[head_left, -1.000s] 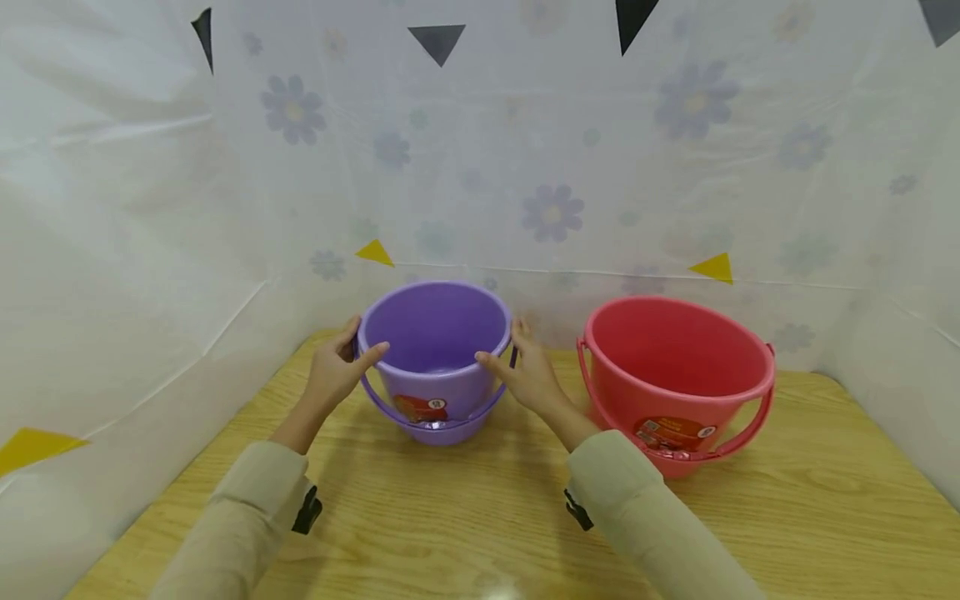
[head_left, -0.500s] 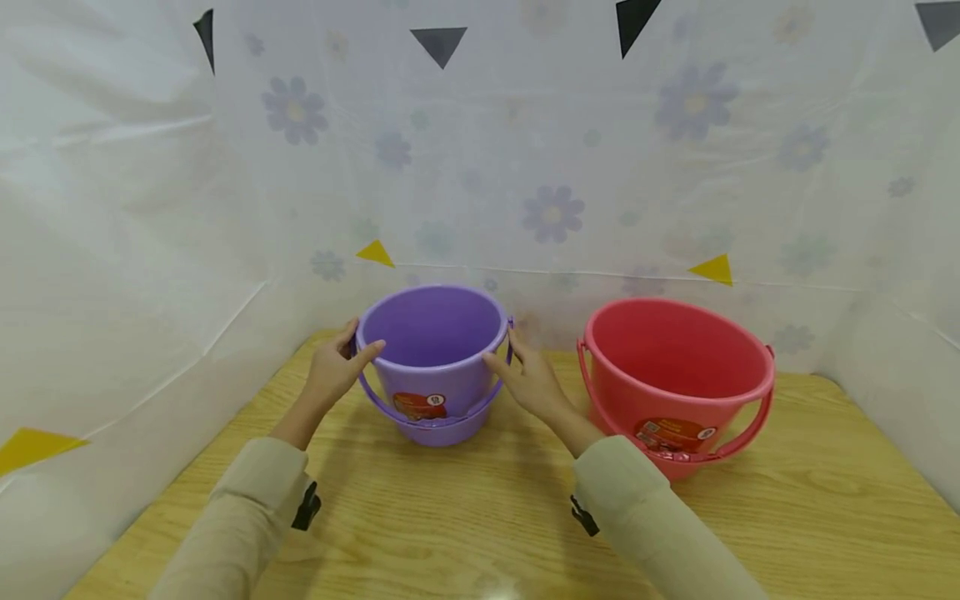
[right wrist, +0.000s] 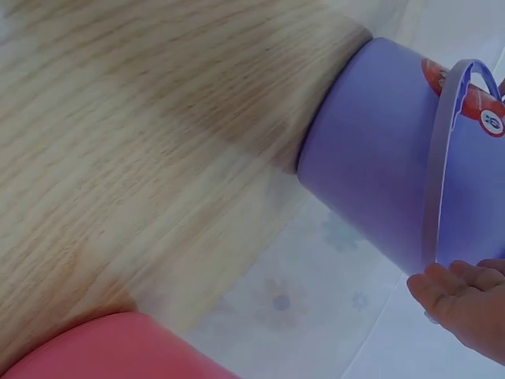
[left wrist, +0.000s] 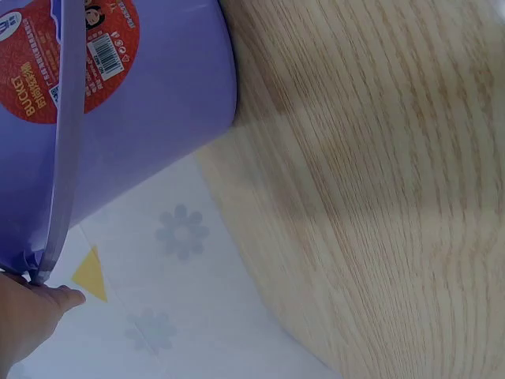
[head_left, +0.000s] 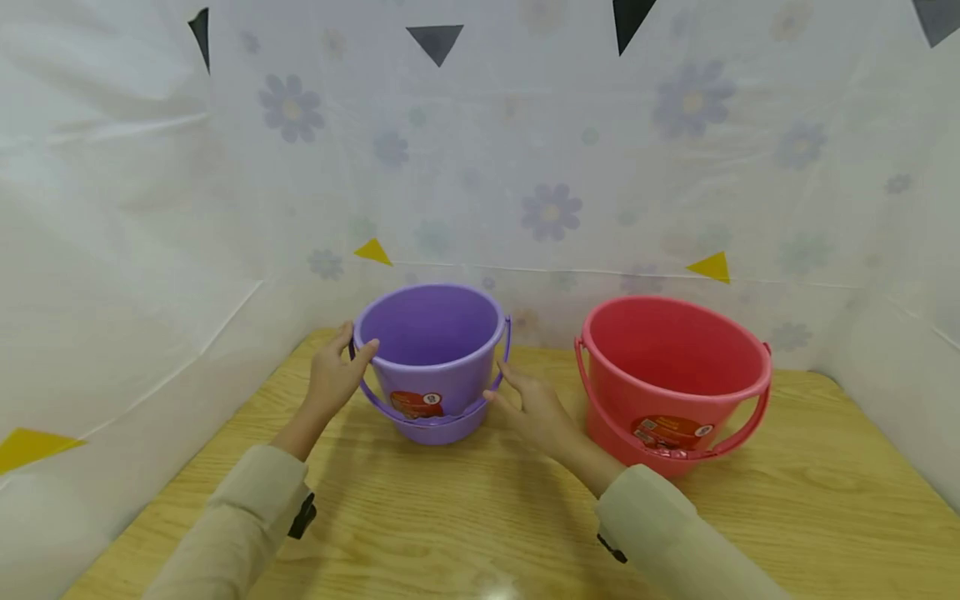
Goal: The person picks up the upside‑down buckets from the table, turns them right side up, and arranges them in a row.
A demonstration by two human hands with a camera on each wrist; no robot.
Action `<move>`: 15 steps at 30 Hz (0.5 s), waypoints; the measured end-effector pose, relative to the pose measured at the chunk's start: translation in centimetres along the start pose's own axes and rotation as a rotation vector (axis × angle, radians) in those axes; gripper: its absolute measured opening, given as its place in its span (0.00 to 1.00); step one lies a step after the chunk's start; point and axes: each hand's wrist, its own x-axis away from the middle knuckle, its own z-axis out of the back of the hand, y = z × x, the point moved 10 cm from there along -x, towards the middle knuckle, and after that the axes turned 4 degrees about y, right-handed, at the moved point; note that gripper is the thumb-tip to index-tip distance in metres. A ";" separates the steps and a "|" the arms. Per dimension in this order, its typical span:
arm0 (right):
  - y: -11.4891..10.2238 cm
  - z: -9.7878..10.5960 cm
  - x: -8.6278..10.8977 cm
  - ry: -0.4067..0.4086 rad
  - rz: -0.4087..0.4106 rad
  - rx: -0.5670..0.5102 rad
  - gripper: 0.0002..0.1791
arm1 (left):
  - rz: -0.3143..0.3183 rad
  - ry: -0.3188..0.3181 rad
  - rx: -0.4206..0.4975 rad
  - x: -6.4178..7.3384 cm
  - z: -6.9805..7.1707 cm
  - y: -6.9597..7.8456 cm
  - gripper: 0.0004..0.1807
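A purple bucket [head_left: 450,385] stands upright on the wooden table, its handle [head_left: 504,362] hanging down across the front below a red label. My left hand [head_left: 332,385] holds the bucket's left side, thumb on the front rim and fingers round the outside; in the left wrist view, that hand [left wrist: 31,320] sits at the handle's hinge. Low on the other side, my right hand [head_left: 542,417] has its fingers extended, thumb and fingertips right at the handle. In the right wrist view, the fingertips [right wrist: 430,286] overlap the handle's end.
A larger red bucket [head_left: 633,396] with its handle down stands just right of my right hand. Behind both buckets hangs a white flowered sheet [head_left: 480,167], which also walls both sides. The table [head_left: 450,517] extends toward me.
My right hand has left the purple bucket's rim and moved down and slightly right, toward the handle's side. The bucket has shifted slightly left, while my left hand keeps its hold.
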 end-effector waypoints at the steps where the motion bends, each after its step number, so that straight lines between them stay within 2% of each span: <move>1: -0.1 0.0 0.2 -0.006 0.014 0.001 0.31 | 0.003 -0.009 -0.004 -0.1 0.0 -0.1 0.36; 7: 0.3 0.2 1.6 -0.063 0.004 0.010 0.31 | 0.022 -0.067 -0.002 -0.2 0.5 -0.9 0.35; 10: 0.6 0.9 2.5 -0.053 0.014 0.042 0.31 | 0.019 -0.068 -0.012 -0.1 0.8 -1.0 0.34; 12: 0.4 1.9 3.3 0.003 0.060 0.082 0.29 | -0.011 -0.006 -0.022 0.0 1.3 -0.8 0.33; 14: -0.3 3.2 4.3 0.093 0.157 0.127 0.25 | -0.080 0.114 -0.019 0.5 2.2 0.1 0.30; 15: -0.7 3.9 4.9 0.144 0.211 0.150 0.22 | -0.142 0.189 -0.013 0.9 2.7 0.7 0.29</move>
